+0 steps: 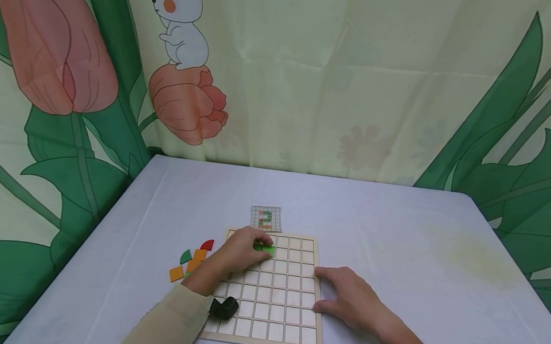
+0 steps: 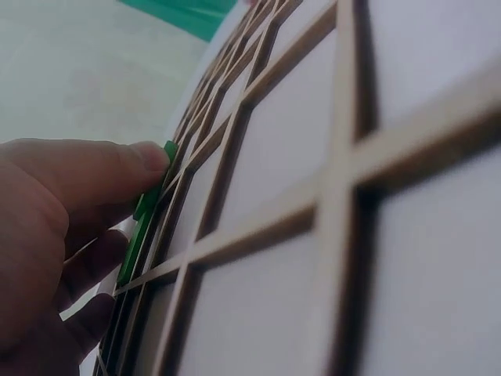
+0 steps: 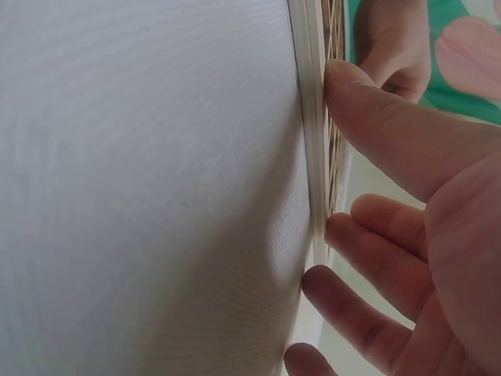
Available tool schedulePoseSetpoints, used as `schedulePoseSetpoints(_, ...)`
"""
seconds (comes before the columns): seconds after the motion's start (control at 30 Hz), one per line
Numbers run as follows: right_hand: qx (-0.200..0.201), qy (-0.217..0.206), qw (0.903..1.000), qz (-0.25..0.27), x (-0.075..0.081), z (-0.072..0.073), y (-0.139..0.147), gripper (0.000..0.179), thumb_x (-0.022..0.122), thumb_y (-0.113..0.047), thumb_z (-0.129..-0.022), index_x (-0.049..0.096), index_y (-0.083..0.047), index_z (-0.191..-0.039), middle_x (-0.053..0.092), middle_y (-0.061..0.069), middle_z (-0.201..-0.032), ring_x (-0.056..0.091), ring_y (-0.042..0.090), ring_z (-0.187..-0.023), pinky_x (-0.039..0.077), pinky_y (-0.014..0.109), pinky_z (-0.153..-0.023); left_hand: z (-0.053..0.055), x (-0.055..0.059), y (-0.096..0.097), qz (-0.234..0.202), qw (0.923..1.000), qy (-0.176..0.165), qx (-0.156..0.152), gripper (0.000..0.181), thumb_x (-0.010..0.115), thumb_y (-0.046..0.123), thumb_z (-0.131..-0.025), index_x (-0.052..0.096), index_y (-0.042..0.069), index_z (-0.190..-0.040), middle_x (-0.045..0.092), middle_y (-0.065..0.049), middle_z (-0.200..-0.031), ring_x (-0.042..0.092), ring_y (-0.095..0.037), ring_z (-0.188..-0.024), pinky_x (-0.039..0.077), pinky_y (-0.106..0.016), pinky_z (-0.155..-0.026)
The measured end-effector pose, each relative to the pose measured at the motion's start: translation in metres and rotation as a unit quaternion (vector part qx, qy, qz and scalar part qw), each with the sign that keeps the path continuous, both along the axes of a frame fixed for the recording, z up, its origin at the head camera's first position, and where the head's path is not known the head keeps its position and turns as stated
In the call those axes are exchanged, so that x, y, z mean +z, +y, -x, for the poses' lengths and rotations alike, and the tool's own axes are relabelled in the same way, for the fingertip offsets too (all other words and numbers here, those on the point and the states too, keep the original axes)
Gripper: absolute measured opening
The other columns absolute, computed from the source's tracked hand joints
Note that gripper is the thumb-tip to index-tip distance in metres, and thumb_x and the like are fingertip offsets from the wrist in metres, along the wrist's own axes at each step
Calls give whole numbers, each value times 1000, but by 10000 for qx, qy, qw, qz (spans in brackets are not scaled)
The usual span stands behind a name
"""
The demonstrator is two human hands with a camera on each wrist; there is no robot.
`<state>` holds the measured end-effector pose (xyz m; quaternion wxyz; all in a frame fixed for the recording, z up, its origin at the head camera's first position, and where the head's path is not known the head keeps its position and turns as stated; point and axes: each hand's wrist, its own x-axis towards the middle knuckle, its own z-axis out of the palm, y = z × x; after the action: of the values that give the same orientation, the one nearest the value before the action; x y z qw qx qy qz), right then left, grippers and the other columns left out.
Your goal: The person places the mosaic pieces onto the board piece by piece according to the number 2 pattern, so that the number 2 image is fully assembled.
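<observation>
A wooden grid board (image 1: 278,297) with white cells lies flat on the table. Over its upper part is my left hand (image 1: 239,251), pinching a green tile (image 2: 149,200) between thumb and fingers. In the head view, green squares (image 1: 269,251) show under those fingertips; which is held and which lies in a cell is partly hidden. My right hand (image 1: 350,297) touches the board's right edge with thumb and fingertips, its fingers spread and fairly straight. The right wrist view shows the thumb on the wooden rim (image 3: 315,133).
Left of the board lie loose pieces: orange squares (image 1: 176,274), a red quarter-round (image 1: 207,245) and a green quarter-round (image 1: 185,256). Behind the board is a small gridded pattern card (image 1: 266,219). A printed curtain (image 1: 285,88) hangs beyond the white-covered table (image 1: 394,237).
</observation>
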<state>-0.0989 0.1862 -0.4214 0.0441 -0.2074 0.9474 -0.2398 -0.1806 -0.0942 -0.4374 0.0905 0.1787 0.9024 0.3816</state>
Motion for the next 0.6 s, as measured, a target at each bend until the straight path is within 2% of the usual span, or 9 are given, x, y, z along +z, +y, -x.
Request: schedulePoseSetpoints(0.6,58,55,10000,13,1,0,0,64,86,-35,-76,64,-7,-129,65,3,-124,58,27,-117,45,48,-97,0,-1,4,79,9999,-61,33,15,79,19,-87,74,18,-102,64,8,-99,56,-16,-92,50,-35,-85)
